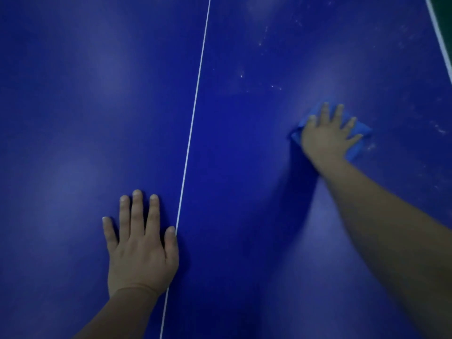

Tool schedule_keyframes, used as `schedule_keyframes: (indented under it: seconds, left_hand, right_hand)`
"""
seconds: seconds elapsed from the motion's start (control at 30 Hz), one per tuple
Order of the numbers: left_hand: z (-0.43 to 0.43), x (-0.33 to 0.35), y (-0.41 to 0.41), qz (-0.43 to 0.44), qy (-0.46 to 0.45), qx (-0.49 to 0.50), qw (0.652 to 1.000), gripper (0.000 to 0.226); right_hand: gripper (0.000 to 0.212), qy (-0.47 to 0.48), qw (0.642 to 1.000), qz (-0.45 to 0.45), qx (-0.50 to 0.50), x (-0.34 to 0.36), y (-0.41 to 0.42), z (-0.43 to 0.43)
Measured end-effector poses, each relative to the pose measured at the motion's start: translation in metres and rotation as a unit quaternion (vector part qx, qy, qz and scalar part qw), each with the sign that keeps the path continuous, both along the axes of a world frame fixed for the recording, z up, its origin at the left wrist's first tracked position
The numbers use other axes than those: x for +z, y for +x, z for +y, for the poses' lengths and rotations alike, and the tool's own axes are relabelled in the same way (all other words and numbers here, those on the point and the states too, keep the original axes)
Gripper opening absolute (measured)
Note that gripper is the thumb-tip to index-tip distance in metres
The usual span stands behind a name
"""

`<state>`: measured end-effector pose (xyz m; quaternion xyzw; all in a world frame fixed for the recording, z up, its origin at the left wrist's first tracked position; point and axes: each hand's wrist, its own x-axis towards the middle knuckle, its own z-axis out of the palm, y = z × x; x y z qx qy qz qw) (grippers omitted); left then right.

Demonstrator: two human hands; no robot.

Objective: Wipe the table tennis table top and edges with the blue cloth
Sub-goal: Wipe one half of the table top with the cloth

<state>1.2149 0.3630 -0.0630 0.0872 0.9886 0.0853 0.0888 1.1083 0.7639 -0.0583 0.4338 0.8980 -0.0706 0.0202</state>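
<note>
right grip (pixel 327 138) unclenched, fingers spread flat, pressed blue cloth (pixel 359 143) at 3 o'clock on tabletop (pixel 73 94) | left grip (pixel 140 250) released, lay flat at 7 o'clock, thumb touching white centre line (pixel 195 104)

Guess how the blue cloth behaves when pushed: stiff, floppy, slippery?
Probably floppy: the blue cloth lies crumpled flat under the right hand. Likely light; spread fingers alone pin it. Should slide easily on the glossy table top.
</note>
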Motion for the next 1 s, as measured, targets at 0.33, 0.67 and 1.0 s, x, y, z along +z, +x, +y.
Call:
schedule_keyframes:
  seconds: [0.33,0.67,1.0]
  left_hand:
    - [-0.002,0.001,0.001,0.012,-0.001,0.005,1.0,0.071]
    - [-0.001,0.001,-0.001,0.013,-0.006,0.006,1.0,0.07]
    - [-0.001,-0.001,0.0,0.029,-0.004,0.004,1.0,0.069]
  right_hand:
    - [0.062,0.045,0.945,-0.014,0.322,-0.009,-0.001,-0.033]
    - [0.057,0.037,0.9,-0.007,0.435,-0.006,0.154,0.0]
    - [0.063,0.008,0.963,-0.043,0.265,0.001,0.032,0.06]
